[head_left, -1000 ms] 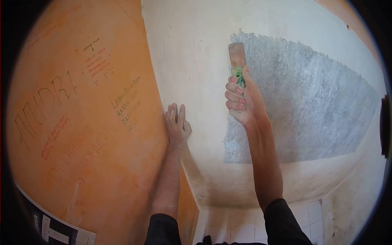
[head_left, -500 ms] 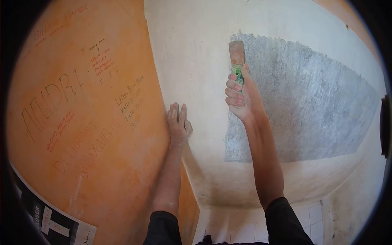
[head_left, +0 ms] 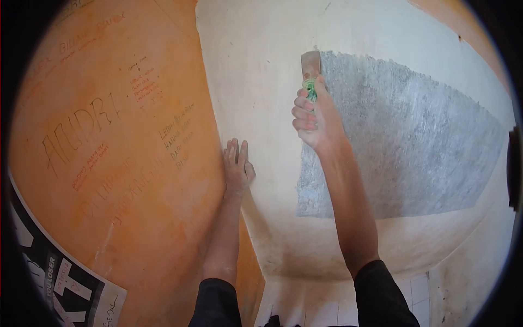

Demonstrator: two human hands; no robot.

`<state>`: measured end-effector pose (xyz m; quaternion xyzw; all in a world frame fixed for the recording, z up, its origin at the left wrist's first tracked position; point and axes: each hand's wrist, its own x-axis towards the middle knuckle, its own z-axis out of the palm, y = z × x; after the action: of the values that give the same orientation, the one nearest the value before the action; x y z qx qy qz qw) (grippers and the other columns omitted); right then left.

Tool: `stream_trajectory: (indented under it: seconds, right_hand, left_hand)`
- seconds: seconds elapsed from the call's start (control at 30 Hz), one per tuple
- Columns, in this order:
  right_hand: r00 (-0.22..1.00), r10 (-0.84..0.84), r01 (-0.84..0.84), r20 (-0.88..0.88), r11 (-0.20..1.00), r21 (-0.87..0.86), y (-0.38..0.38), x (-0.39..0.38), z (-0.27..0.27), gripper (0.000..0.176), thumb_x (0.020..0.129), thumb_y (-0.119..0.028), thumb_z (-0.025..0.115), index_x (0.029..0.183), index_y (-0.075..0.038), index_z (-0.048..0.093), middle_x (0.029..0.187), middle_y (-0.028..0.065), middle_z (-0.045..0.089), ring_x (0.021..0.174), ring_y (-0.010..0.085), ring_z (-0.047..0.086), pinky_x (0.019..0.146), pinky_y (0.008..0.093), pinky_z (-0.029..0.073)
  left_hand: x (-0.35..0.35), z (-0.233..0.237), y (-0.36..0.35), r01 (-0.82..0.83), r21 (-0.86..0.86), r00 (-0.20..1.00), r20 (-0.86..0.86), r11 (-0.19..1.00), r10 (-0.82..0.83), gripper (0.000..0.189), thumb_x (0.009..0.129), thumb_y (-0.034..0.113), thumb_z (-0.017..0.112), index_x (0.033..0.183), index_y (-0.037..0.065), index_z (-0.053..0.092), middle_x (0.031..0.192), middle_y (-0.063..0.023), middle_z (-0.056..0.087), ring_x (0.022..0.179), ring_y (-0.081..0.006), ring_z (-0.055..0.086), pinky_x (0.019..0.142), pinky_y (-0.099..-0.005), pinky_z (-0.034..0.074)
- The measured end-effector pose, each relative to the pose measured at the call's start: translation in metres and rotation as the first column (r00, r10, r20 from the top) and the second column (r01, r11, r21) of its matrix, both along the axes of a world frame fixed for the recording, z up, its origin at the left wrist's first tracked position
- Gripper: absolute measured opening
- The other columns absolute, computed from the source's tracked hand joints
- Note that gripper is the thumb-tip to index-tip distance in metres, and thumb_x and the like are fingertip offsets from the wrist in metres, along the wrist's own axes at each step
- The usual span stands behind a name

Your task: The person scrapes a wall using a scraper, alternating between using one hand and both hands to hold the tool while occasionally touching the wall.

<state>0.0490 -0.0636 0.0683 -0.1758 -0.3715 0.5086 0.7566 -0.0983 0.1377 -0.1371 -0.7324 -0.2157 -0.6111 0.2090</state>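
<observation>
My right hand (head_left: 317,117) is wrapped round the green handle of a scraper (head_left: 311,65), whose wide metal blade points up. The blade lies at the upper left edge of a rough grey patch (head_left: 403,136) on the whitish wall (head_left: 261,65). My left hand (head_left: 237,168) rests on the whitish wall beside the corner with the orange wall, fingers stretched upward and holding nothing.
The orange wall (head_left: 147,196) on the left bears handwriting in dark and red. A black and white poster (head_left: 81,289) hangs at the lower left. White tiles (head_left: 327,310) show at the bottom, and a dark object (head_left: 514,169) stands at the right edge.
My right hand and the scraper have moved slightly left and up along the patch's edge. My left hand stays in place on the wall. The view has shifted a little.
</observation>
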Motion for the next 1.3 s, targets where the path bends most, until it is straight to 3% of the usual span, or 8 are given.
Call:
stream_trajectory:
  seconds: [0.3,0.43,0.57,0.77,0.93,1.1,1.2,1.3]
  right_hand:
    - [0.996,0.081,-0.082,-0.024,0.996,-0.041,-0.007,0.004,0.006,0.046,0.099,-0.058,0.043,0.083,-0.016,0.046,0.057,-0.0078,0.031,0.041,0.0051,0.027,0.035,0.0194,0.021]
    - [0.991,-0.068,0.086,0.113,0.984,-0.158,-0.027,0.028,-0.082,0.048,0.098,-0.06,0.045,0.084,-0.014,0.051,0.055,-0.0084,0.036,0.041,0.0031,0.031,0.034,0.0189,0.025]
    - [0.995,-0.038,0.004,-0.093,0.942,-0.336,-0.053,0.064,-0.231,0.047,0.099,-0.058,0.042,0.089,-0.015,0.055,0.057,-0.0078,0.042,0.041,0.0033,0.036,0.034,0.0188,0.027]
    - [0.976,-0.14,0.202,0.169,0.873,-0.444,-0.063,0.068,-0.345,0.05,0.099,-0.059,0.039,0.094,-0.012,0.054,0.06,-0.0064,0.041,0.044,0.0036,0.034,0.037,0.0194,0.026]
    - [0.976,-0.207,0.219,0.074,0.882,-0.418,-0.053,0.057,-0.345,0.051,0.099,-0.06,0.039,0.094,-0.011,0.053,0.06,-0.0068,0.038,0.043,0.0036,0.03,0.037,0.0192,0.021]
    - [0.964,-0.265,0.252,0.026,0.877,-0.409,-0.033,0.034,-0.332,0.053,0.1,-0.059,0.038,0.092,-0.009,0.054,0.059,-0.0066,0.038,0.043,0.003,0.03,0.038,0.0198,0.019]
    - [0.954,-0.261,0.298,0.147,0.879,-0.372,-0.023,0.03,-0.292,0.056,0.101,-0.059,0.037,0.091,-0.007,0.054,0.059,-0.0068,0.038,0.044,0.0026,0.03,0.039,0.0203,0.019]
    - [0.929,-0.286,0.357,0.236,0.859,-0.367,-0.017,0.033,-0.282,0.056,0.102,-0.058,0.035,0.089,-0.006,0.054,0.059,-0.0062,0.038,0.044,0.0029,0.031,0.039,0.0208,0.02]
  left_hand:
    - [-0.003,0.0,-0.009,0.045,-0.037,0.999,0.01,0.998,-0.044,0.06,0.083,0.002,0.048,0.143,0.007,0.047,0.149,-0.0228,0.037,0.138,-0.0431,0.034,0.114,-0.0565,0.027]
    - [-0.008,0.001,-0.012,0.088,-0.072,0.996,0.001,0.994,-0.089,0.06,0.083,0.002,0.046,0.143,0.005,0.046,0.15,-0.0242,0.036,0.139,-0.0441,0.033,0.115,-0.056,0.026]
    - [-0.005,0.001,-0.013,0.098,-0.095,0.995,-0.012,0.991,-0.1,0.06,0.083,0.001,0.046,0.142,0.004,0.047,0.15,-0.0254,0.036,0.139,-0.0448,0.032,0.115,-0.0557,0.025]
    - [0.006,-0.011,-0.009,0.149,-0.066,0.984,0.111,0.987,-0.142,0.057,0.086,0.002,0.045,0.143,0.003,0.047,0.151,-0.0262,0.034,0.14,-0.046,0.03,0.115,-0.0545,0.023]
    - [0.006,-0.039,-0.061,0.242,-0.363,0.962,0.206,0.899,-0.176,0.048,0.097,0.012,0.044,0.144,0.002,0.045,0.154,-0.027,0.028,0.144,-0.0452,0.024,0.117,-0.0508,0.021]
    - [0.026,-0.15,-0.099,0.466,-0.614,0.885,0.344,0.637,-0.315,0.055,0.102,0.021,0.041,0.149,-0.004,0.029,0.155,-0.0302,0.022,0.146,-0.0434,0.02,0.118,-0.0531,0.014]
    - [0.026,-0.183,-0.091,0.216,-0.742,0.97,0.088,0.634,-0.227,0.059,0.102,0.022,0.042,0.151,-0.006,0.022,0.156,-0.0313,0.019,0.147,-0.0426,0.017,0.117,-0.0578,0.006]
    - [0.018,-0.181,-0.089,0.211,-0.745,0.965,0.055,0.633,-0.256,0.059,0.101,0.02,0.044,0.15,-0.007,0.024,0.156,-0.0313,0.019,0.147,-0.0428,0.016,0.116,-0.0612,0.001]
